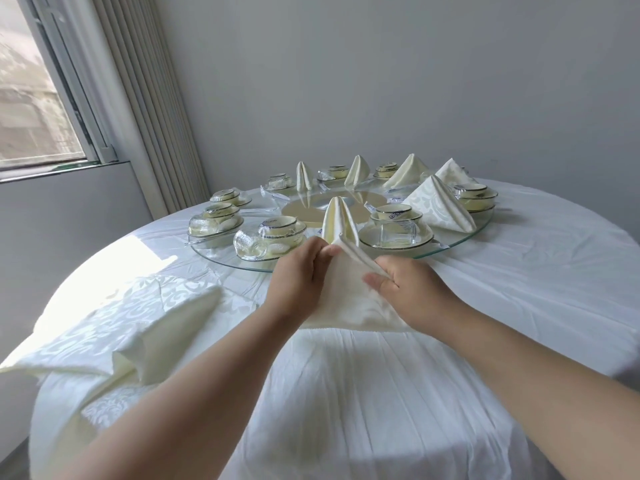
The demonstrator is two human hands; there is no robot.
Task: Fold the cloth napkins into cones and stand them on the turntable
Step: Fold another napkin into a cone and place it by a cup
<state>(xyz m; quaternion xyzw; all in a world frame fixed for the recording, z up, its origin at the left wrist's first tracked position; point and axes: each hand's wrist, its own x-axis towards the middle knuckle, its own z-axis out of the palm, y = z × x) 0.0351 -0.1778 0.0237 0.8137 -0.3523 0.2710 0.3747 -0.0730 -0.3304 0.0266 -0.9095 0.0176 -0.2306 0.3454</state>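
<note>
both hands pinch napkin [346, 296]: left hand [298, 275] at fold, right hand [405, 289] on edge.

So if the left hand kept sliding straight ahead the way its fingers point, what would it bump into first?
Probably the standing cone just beyond the left hand, at the turntable's near edge. Depth is hard to judge; the hand is already pinching the napkin.

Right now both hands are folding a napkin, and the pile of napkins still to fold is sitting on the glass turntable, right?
Not quite. The head view shows both hands, left hand and right hand, working the napkin, but the pile of unfolded napkins lies on the tablecloth to the person's left, not on the turntable.
</note>
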